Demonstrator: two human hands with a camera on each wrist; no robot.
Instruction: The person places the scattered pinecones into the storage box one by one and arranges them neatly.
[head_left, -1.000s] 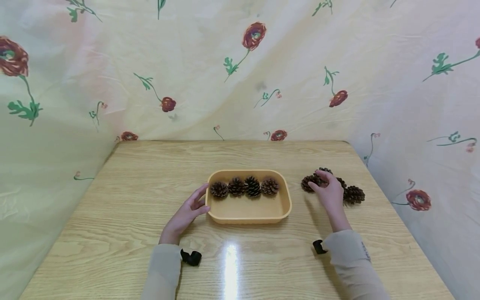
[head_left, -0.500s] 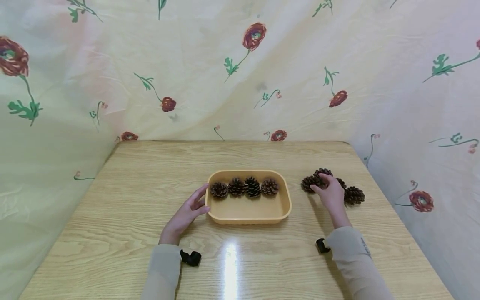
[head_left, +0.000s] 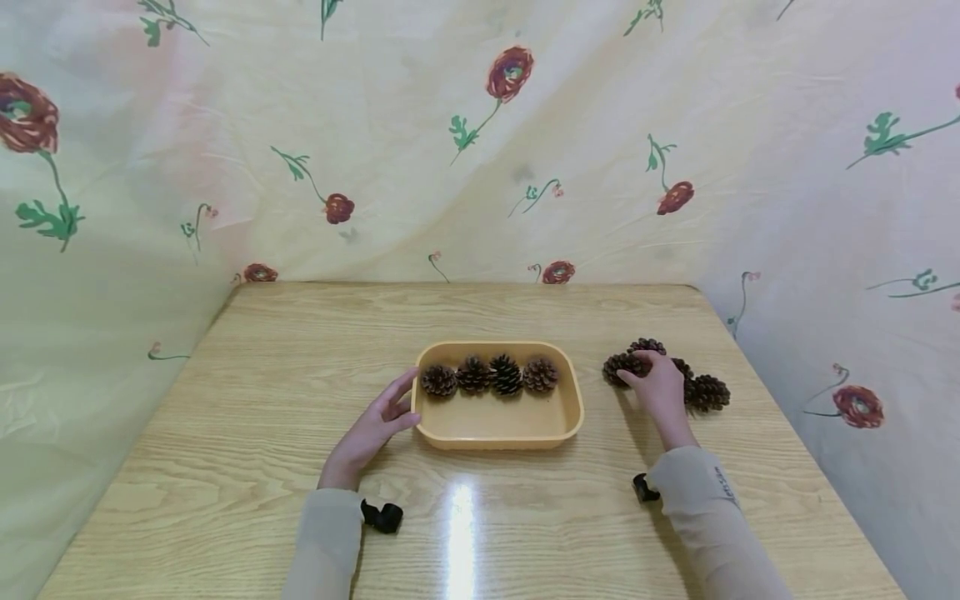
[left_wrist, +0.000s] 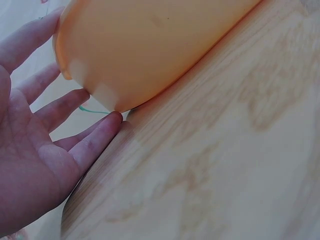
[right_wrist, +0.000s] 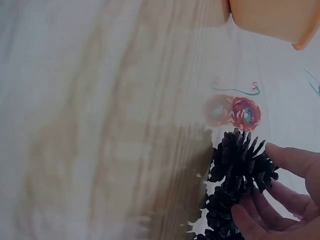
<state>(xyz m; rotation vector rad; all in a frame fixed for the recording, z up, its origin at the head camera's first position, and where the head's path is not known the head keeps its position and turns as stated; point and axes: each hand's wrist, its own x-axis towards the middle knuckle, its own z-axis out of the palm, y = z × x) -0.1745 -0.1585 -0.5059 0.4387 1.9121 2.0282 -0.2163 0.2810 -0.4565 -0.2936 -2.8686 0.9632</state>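
A yellow-orange plastic tray (head_left: 487,423) sits mid-table with several brown pine cones (head_left: 505,375) lined up along its far side. My left hand (head_left: 372,427) rests at the tray's left end, its fairly straight fingers and thumb touching the outer wall, as the left wrist view shows the tray wall (left_wrist: 130,55) against the fingertips. On the right, my right hand (head_left: 662,390) has thumb and fingers round a pine cone (right_wrist: 240,160) in a small pile. More pine cones (head_left: 707,392) lie beside and beyond it, partly hidden by the hand.
The wood-grain table (head_left: 247,433) extends around the tray, with a bright glare in front. A flowered cloth (head_left: 420,133) hangs behind and at both sides. Each wrist wears a small black device, such as the left wrist device (head_left: 382,516).
My right hand has settled lower onto the pine cones and its thumb and fingers have drawn closer round one. The left hand and the tray look still.
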